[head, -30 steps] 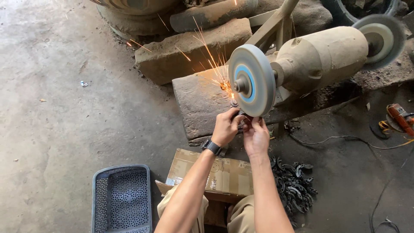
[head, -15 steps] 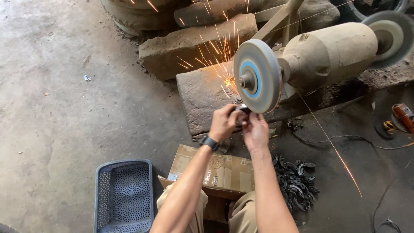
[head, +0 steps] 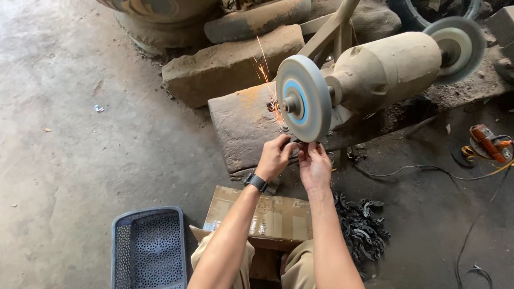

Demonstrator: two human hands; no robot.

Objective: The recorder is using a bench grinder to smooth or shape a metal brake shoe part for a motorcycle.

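Observation:
Both my hands hold a small dark metal part point(head: 294, 145) against the lower edge of a grey grinding wheel point(head: 303, 98) with a blue ring. My left hand point(head: 274, 158), with a black watch on its wrist, pinches the part from the left. On the part's right side rests my right hand point(head: 315, 166), fingers up toward the wheel. Orange sparks point(head: 269, 88) fly up and left from the contact point. The wheel sits on a dusty beige bench grinder motor point(head: 386, 69), which carries a second wheel point(head: 454, 48) at its far end.
A cardboard box point(head: 267, 217) lies by my knees, and a blue perforated plastic basket point(head: 149, 248) stands to its left. A heap of dark metal pieces point(head: 360, 225) lies to the right. Stone blocks point(head: 230, 64) sit behind the grinder. Cables and an orange tool point(head: 488, 143) lie far right.
The spray of sparks has thinned to a narrow streak up and left. My hands stay at the wheel's lower edge, and the view has shifted slightly.

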